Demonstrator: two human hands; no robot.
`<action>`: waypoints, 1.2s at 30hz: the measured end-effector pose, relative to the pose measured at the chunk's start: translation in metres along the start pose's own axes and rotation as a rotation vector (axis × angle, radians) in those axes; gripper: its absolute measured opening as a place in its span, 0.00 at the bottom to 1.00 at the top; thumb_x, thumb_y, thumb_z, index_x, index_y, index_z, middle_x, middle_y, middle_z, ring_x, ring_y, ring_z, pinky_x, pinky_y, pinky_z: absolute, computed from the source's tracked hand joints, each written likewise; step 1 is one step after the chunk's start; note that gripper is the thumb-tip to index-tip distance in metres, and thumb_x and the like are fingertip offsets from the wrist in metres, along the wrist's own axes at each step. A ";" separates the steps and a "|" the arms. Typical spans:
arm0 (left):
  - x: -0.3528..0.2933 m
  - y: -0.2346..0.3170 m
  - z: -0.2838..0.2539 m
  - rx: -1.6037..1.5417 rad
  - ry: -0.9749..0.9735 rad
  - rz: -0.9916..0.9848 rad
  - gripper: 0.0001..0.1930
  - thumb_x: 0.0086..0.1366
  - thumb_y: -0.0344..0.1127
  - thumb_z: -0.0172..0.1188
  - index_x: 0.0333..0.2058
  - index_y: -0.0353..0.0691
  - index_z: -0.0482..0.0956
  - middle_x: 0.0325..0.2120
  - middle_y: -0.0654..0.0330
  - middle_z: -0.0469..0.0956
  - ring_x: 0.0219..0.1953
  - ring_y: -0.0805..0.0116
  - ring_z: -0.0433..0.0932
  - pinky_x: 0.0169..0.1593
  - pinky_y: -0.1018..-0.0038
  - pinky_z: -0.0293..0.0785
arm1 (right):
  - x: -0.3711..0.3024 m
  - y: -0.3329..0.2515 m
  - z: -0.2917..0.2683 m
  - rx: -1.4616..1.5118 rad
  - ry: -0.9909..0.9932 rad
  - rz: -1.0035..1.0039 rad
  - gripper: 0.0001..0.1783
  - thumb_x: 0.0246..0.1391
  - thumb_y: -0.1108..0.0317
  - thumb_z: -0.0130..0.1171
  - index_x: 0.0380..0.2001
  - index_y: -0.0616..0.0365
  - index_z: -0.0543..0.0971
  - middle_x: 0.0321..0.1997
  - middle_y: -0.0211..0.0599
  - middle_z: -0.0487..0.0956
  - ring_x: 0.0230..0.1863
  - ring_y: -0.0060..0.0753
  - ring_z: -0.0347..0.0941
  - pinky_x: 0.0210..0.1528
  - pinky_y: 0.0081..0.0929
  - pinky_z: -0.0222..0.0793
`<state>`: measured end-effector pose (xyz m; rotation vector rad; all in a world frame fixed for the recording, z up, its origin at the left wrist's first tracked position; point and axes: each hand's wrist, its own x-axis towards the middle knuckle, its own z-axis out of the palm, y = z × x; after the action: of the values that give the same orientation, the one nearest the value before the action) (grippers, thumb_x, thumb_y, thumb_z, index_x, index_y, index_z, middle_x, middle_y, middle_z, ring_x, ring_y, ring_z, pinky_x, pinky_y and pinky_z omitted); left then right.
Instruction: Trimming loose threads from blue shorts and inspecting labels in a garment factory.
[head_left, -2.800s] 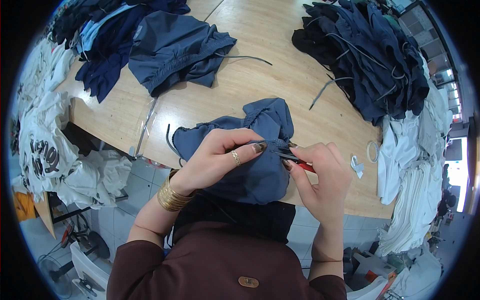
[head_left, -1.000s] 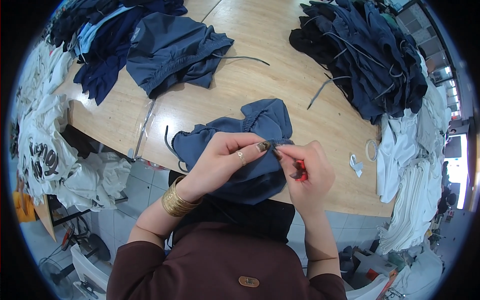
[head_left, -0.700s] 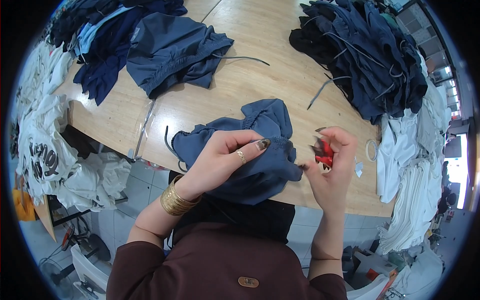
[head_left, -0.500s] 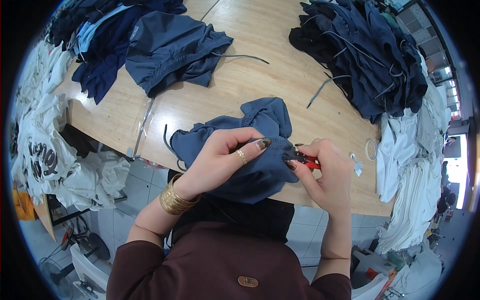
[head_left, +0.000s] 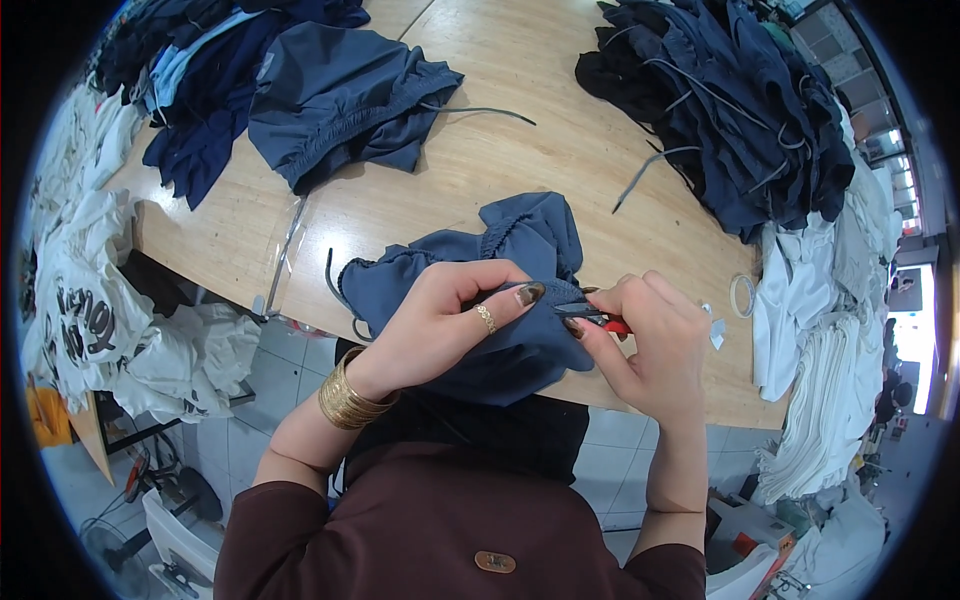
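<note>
A slate-blue drawstring garment [head_left: 470, 345] with a gathered elastic band lies bunched at the table's near edge, partly hanging over it. My left hand [head_left: 455, 315] grips its fabric, thumb pressed on top and fingers out of sight beneath. In my right hand [head_left: 645, 335] are thread snips [head_left: 612, 321] with red handles and dark blades. Their blade tips point left and meet the cloth just beside my left thumb. Whether the tips touch a thread cannot be made out. A dark drawstring end [head_left: 332, 272] sticks out on the garment's left side.
Another slate-blue drawstring garment [head_left: 345, 105] lies further back on the wooden table [head_left: 520, 120]. Dark clothes are heaped at the back right [head_left: 730, 120] and back left [head_left: 205, 130]. White garments flank the table on the left [head_left: 90, 310] and right [head_left: 815, 390]. A tape roll [head_left: 741, 297] sits at right.
The snips' blades show more plainly now, lying over the cloth, while less of the red handles is visible. My right hand has turned slightly; my left hand keeps its hold.
</note>
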<state>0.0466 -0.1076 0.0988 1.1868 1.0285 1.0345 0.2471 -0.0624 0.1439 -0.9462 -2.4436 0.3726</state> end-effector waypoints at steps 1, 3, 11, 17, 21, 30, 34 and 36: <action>-0.001 -0.002 -0.001 0.008 0.007 0.031 0.10 0.64 0.34 0.50 0.31 0.32 0.74 0.18 0.73 0.63 0.22 0.86 0.57 0.25 0.85 0.55 | 0.001 -0.002 0.001 -0.013 -0.012 -0.013 0.11 0.40 0.64 0.63 0.22 0.57 0.73 0.20 0.30 0.73 0.20 0.30 0.67 0.21 0.24 0.60; -0.002 -0.002 -0.002 -0.006 0.004 0.009 0.10 0.64 0.34 0.50 0.31 0.32 0.74 0.18 0.73 0.63 0.22 0.86 0.57 0.25 0.85 0.55 | 0.002 -0.004 0.002 -0.025 -0.021 -0.024 0.11 0.40 0.64 0.63 0.22 0.56 0.73 0.19 0.30 0.72 0.20 0.30 0.67 0.21 0.24 0.60; -0.001 -0.002 -0.001 -0.022 -0.009 0.001 0.10 0.64 0.33 0.51 0.34 0.32 0.75 0.19 0.72 0.66 0.24 0.86 0.59 0.27 0.86 0.57 | -0.003 0.006 0.005 0.095 0.123 0.104 0.09 0.39 0.69 0.64 0.24 0.59 0.75 0.20 0.33 0.73 0.20 0.31 0.68 0.21 0.23 0.61; -0.001 -0.002 -0.005 -0.041 -0.027 0.013 0.10 0.64 0.32 0.51 0.37 0.30 0.75 0.24 0.70 0.71 0.28 0.85 0.63 0.32 0.87 0.61 | -0.006 0.009 0.006 0.157 0.131 0.059 0.10 0.40 0.69 0.65 0.25 0.60 0.75 0.20 0.33 0.73 0.20 0.30 0.68 0.21 0.22 0.60; -0.002 0.001 -0.005 -0.129 -0.035 0.010 0.10 0.64 0.30 0.49 0.37 0.29 0.75 0.28 0.68 0.73 0.32 0.84 0.65 0.38 0.86 0.64 | -0.005 0.006 0.002 0.034 0.089 -0.012 0.10 0.40 0.67 0.65 0.25 0.59 0.75 0.20 0.32 0.73 0.20 0.29 0.67 0.20 0.23 0.59; -0.002 0.000 -0.006 -0.220 -0.043 -0.032 0.10 0.64 0.30 0.49 0.39 0.28 0.75 0.30 0.68 0.74 0.34 0.84 0.66 0.40 0.86 0.64 | -0.004 0.005 0.010 0.073 0.119 0.002 0.09 0.40 0.66 0.65 0.25 0.57 0.76 0.19 0.30 0.72 0.19 0.29 0.65 0.20 0.24 0.58; -0.001 0.001 -0.006 -0.194 -0.062 -0.023 0.10 0.64 0.30 0.49 0.38 0.29 0.75 0.30 0.68 0.73 0.33 0.84 0.66 0.40 0.86 0.64 | -0.004 0.006 0.013 0.080 0.130 -0.016 0.09 0.40 0.66 0.64 0.24 0.57 0.76 0.19 0.30 0.72 0.19 0.29 0.65 0.20 0.24 0.58; 0.000 0.000 -0.006 -0.196 -0.061 -0.013 0.10 0.64 0.30 0.50 0.38 0.29 0.75 0.29 0.69 0.73 0.33 0.85 0.66 0.40 0.86 0.64 | -0.005 0.006 0.014 0.090 0.119 0.003 0.09 0.41 0.66 0.64 0.24 0.57 0.76 0.19 0.30 0.71 0.19 0.29 0.65 0.19 0.24 0.58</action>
<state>0.0411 -0.1067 0.0985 1.0440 0.8655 1.0575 0.2462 -0.0628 0.1282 -0.9072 -2.2985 0.4115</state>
